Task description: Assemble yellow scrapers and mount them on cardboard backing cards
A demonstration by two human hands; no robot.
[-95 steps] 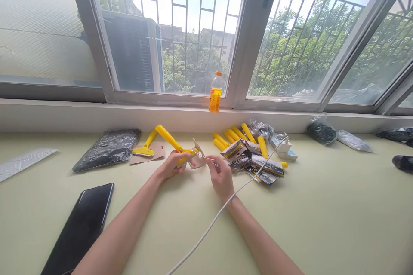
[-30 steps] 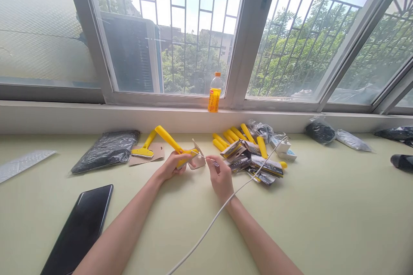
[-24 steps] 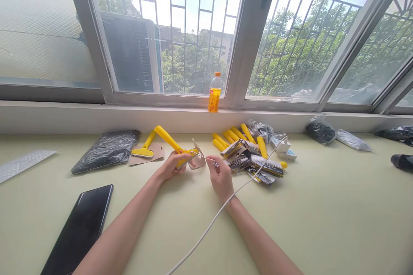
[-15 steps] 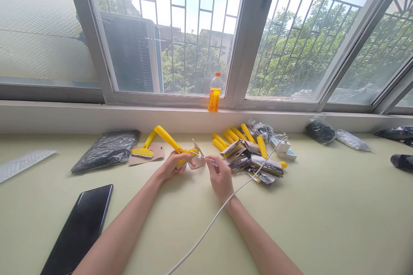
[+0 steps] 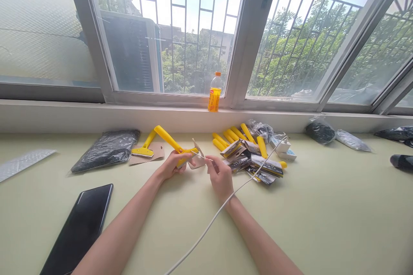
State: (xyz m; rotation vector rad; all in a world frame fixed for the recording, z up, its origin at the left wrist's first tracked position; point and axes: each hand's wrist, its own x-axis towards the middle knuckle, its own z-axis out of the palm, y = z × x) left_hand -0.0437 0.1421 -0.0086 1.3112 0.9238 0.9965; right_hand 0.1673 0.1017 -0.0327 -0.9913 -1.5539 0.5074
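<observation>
My left hand (image 5: pixel 174 166) is closed around a yellow scraper (image 5: pixel 169 137), its handle tilted up and to the left. A brown card (image 5: pixel 197 161) stands just beyond the scraper's head, between my two hands. In a pinch, my right hand (image 5: pixel 220 175) grips a thin light-coloured rod (image 5: pixel 200 155) whose far end meets the scraper head. What the rod is exactly is too small to tell. Behind my left hand, another yellow scraper (image 5: pixel 143 151) lies on a flat brown card (image 5: pixel 158 153).
Several yellow scrapers with black cards (image 5: pixel 248 157) lie piled right of my hands. A white cable (image 5: pixel 209 226) crosses over my right wrist. A black phone (image 5: pixel 79 227) lies at left, a black plastic-wrapped packet (image 5: pixel 106 151) behind it. An orange-drink bottle (image 5: pixel 214 94) stands on the sill.
</observation>
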